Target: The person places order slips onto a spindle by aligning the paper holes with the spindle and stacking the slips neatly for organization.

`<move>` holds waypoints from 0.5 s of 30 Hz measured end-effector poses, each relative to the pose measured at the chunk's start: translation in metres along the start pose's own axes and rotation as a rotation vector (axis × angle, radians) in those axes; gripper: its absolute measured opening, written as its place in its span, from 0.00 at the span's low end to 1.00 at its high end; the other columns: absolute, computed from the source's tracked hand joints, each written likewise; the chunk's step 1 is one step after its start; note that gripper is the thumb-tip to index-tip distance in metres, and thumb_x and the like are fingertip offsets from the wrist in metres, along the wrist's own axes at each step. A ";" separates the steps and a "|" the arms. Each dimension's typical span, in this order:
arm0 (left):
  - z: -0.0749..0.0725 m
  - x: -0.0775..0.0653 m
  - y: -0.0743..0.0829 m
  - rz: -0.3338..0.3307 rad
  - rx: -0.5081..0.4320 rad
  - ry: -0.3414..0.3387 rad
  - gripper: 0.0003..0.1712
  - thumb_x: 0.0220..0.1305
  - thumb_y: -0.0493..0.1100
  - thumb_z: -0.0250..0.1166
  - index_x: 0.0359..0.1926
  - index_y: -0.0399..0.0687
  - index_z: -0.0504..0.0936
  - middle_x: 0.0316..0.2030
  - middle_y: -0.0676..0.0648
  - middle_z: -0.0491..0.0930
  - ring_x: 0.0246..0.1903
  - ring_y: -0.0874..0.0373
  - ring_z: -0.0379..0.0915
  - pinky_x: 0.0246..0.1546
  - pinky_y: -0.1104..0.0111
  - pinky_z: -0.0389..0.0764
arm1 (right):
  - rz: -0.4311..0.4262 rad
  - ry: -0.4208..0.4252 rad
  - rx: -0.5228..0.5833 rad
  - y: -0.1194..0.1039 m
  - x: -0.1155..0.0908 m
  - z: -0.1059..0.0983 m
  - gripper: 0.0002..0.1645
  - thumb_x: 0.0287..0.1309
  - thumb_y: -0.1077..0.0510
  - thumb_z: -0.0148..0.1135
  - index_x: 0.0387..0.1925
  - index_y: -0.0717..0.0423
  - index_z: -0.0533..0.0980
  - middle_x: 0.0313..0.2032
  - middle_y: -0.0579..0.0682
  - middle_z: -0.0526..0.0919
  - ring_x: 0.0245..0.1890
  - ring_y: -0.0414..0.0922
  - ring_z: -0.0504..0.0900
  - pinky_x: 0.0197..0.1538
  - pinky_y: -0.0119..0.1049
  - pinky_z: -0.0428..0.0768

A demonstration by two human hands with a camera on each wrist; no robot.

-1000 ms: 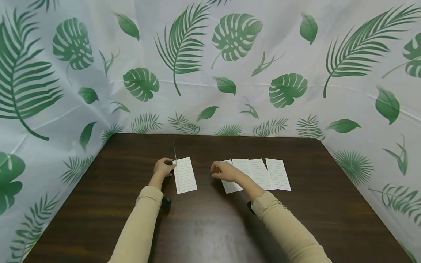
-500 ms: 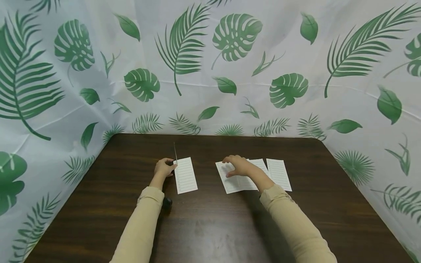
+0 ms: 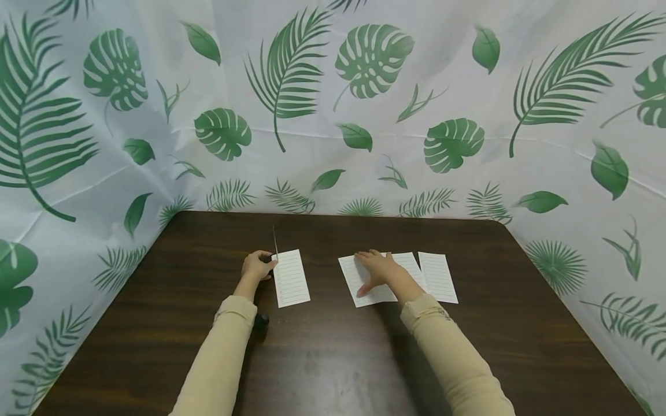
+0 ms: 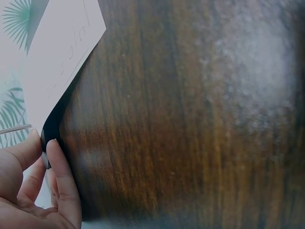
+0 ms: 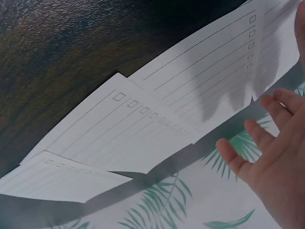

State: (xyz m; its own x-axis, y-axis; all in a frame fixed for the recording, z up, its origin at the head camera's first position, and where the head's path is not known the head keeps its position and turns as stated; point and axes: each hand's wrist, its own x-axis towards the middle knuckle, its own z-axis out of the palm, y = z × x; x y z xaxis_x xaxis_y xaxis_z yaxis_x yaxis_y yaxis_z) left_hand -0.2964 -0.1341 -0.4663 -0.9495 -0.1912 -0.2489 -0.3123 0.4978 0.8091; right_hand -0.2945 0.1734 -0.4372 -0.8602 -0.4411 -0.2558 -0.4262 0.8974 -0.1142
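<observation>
My left hand (image 3: pixel 256 266) pinches the left edge of a white lined sheet (image 3: pixel 292 280) between thumb and fingers. A thin, straight strip (image 3: pixel 275 240) sticks up from behind the thumb; its kind is unclear. Something dark (image 4: pixel 53 121) shows under the sheet by the fingertips in the left wrist view. To the right, my right hand (image 3: pixel 378 268) is spread over several overlapping lined checklist sheets (image 3: pixel 348 271), covering part of them. In the right wrist view its fingers (image 5: pixel 231 153) are apart, and I cannot tell whether they touch the paper. The rightmost sheet (image 3: pixel 439 277) lies uncovered.
A dark brown wooden table (image 3: pixel 317 352) bears everything. White cloth with green leaves (image 3: pixel 333 144) hangs around its back and sides. A black device (image 3: pixel 262 321) shows at my left wrist.
My right hand has moved right, from beside the sheets to over them, and its fingers have spread. My left hand keeps its place on the left sheet.
</observation>
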 end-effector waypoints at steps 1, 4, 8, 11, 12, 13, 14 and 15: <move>0.000 0.000 0.000 0.002 0.000 -0.001 0.21 0.64 0.41 0.60 0.57 0.39 0.73 0.62 0.30 0.63 0.15 0.66 0.68 0.22 0.76 0.81 | 0.008 -0.006 -0.017 -0.001 0.000 0.000 0.64 0.32 0.40 0.77 0.68 0.62 0.58 0.69 0.60 0.60 0.69 0.64 0.54 0.64 0.72 0.54; 0.000 0.000 -0.001 0.013 0.010 -0.009 0.22 0.65 0.41 0.60 0.58 0.39 0.73 0.62 0.30 0.63 0.16 0.66 0.69 0.23 0.75 0.82 | 0.026 -0.026 -0.068 -0.004 0.000 0.001 0.64 0.32 0.38 0.76 0.68 0.61 0.59 0.69 0.59 0.60 0.70 0.62 0.53 0.65 0.71 0.53; -0.003 -0.001 -0.001 0.026 0.029 0.009 0.22 0.65 0.42 0.60 0.58 0.39 0.73 0.61 0.30 0.65 0.17 0.66 0.70 0.24 0.73 0.82 | 0.021 0.002 -0.090 -0.008 0.000 0.002 0.61 0.33 0.37 0.75 0.67 0.61 0.61 0.68 0.58 0.62 0.70 0.62 0.54 0.65 0.70 0.55; -0.004 -0.001 0.000 0.024 0.043 0.011 0.21 0.65 0.42 0.60 0.57 0.39 0.73 0.61 0.30 0.66 0.16 0.66 0.70 0.24 0.74 0.82 | 0.031 0.006 -0.075 -0.010 0.000 0.002 0.61 0.32 0.39 0.76 0.66 0.61 0.62 0.68 0.58 0.62 0.70 0.62 0.54 0.65 0.70 0.54; -0.004 -0.001 0.000 0.024 0.046 0.006 0.22 0.65 0.42 0.60 0.57 0.39 0.73 0.61 0.30 0.65 0.16 0.66 0.70 0.24 0.74 0.82 | 0.039 0.001 -0.070 -0.010 0.000 0.002 0.61 0.31 0.39 0.77 0.66 0.61 0.62 0.68 0.58 0.62 0.70 0.62 0.53 0.66 0.70 0.54; -0.004 -0.002 0.001 0.022 0.048 0.002 0.21 0.65 0.42 0.60 0.57 0.40 0.73 0.62 0.30 0.65 0.16 0.67 0.70 0.23 0.74 0.82 | 0.046 -0.004 -0.070 -0.011 0.000 0.002 0.61 0.31 0.39 0.77 0.66 0.61 0.62 0.68 0.58 0.62 0.70 0.62 0.53 0.66 0.70 0.54; -0.003 -0.002 0.001 0.023 0.049 -0.001 0.21 0.65 0.42 0.60 0.57 0.39 0.73 0.62 0.30 0.65 0.15 0.67 0.70 0.23 0.75 0.81 | 0.052 -0.008 -0.072 -0.011 -0.001 0.001 0.61 0.31 0.39 0.77 0.66 0.61 0.62 0.68 0.58 0.62 0.70 0.62 0.53 0.66 0.70 0.54; -0.003 -0.003 0.002 0.024 0.047 -0.003 0.21 0.65 0.42 0.60 0.57 0.39 0.73 0.62 0.30 0.65 0.15 0.67 0.70 0.22 0.75 0.81 | 0.057 -0.011 -0.074 -0.011 -0.001 0.001 0.61 0.30 0.39 0.77 0.66 0.61 0.62 0.68 0.58 0.62 0.70 0.62 0.53 0.66 0.70 0.53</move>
State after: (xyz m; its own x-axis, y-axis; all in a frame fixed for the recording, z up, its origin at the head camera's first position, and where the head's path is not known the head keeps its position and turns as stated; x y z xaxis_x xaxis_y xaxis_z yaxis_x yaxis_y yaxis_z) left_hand -0.2942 -0.1348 -0.4621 -0.9567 -0.1761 -0.2318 -0.2908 0.5416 0.7888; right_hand -0.2888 0.1643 -0.4364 -0.8810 -0.3885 -0.2701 -0.3962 0.9177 -0.0276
